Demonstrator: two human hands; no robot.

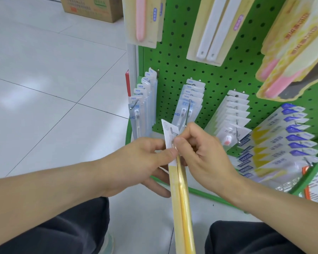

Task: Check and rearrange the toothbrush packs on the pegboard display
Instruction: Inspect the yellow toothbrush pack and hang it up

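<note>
a: what is filling most of the view?

b: a green pegboard display (174,57) is standing on the right, over a pale tiled floor (44,85). a cardboard box (92,8) is sitting on the floor at the top left.

a: and what is hanging on it?

b: large packs are hanging along the top: one with a pink brush (143,19), one with two white brushes (215,28), and yellow and pink packs (290,52) at the far right. lower down, rows of smaller toothbrush packs are hanging on metal hooks: a clear row at the left edge (141,105), a clear row in the middle (189,99), a white row (233,114) beside it, and a blue and yellow row (283,140) at the right.

a: where is the pack being handled?

b: a long yellow toothbrush pack (182,198) is being held low in the centre, in front of the middle row, its white top pointing up toward the hook (186,114) there. i cannot tell whether it is touching the hook.

a: what are the hands doing?

b: the left hand (145,162) is pinching the pack's top between thumb and fingers. the right hand (200,149) is gripping the same end from the other side, fingers curled. dark trouser knees (246,237) are showing at the bottom.
</note>
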